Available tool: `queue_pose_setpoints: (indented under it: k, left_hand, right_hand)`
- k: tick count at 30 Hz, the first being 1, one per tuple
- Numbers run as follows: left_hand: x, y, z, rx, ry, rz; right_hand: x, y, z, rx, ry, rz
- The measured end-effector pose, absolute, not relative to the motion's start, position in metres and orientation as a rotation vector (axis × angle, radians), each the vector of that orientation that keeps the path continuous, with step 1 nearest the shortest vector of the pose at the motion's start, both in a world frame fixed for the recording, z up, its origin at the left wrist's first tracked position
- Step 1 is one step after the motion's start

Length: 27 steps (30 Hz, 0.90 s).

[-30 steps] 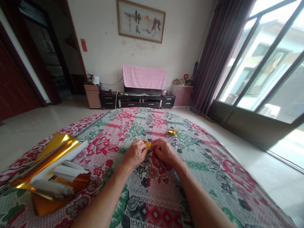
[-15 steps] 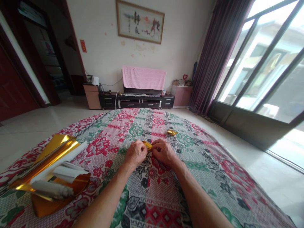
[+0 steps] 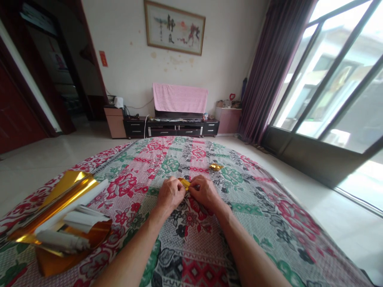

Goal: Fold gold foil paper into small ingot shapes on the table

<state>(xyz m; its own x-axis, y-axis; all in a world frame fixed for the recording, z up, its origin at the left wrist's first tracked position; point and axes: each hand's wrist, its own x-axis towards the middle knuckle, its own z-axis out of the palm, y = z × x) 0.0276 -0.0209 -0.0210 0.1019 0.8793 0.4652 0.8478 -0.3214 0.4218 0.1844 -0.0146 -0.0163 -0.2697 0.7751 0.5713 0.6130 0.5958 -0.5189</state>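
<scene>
A small piece of gold foil [image 3: 184,183] is held between my two hands over the middle of the flowered cloth [image 3: 167,164]. My left hand [image 3: 171,194] pinches its left end with curled fingers. On the other side, my right hand [image 3: 205,191] grips the right end between thumb and fingers. The foil's finer folds are too small to make out. A folded gold foil piece [image 3: 216,167] lies on the cloth beyond my right hand.
Gold foil sheets [image 3: 68,187] and rolled white paper [image 3: 85,220] lie at the left of the cloth. Farther off stand a low black cabinet [image 3: 167,130] with a pink towel [image 3: 180,98] above it, and a curtain [image 3: 269,71].
The view has shifted slightly. A little more of the gold foil shows between my hands, which still pinch it in nearly the same place.
</scene>
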Motion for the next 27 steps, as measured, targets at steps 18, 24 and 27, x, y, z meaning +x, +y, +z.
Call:
queue_pose_setpoints:
  k: [18, 24, 27]
  left_hand:
    - [0.027, -0.023, -0.019, 2.293, 1.754, 0.984]
    - [0.029, -0.025, -0.016, 2.277, 1.796, 0.944]
    - [0.031, -0.025, -0.016, 2.261, 1.820, 0.946]
  right_hand:
    - [0.183, -0.018, -0.010, -1.155, -2.081, 0.246]
    - [0.182, -0.021, -0.006, -1.164, -2.091, 0.301]
    - [0.182, -0.023, -0.005, -1.199, -2.094, 0.300]
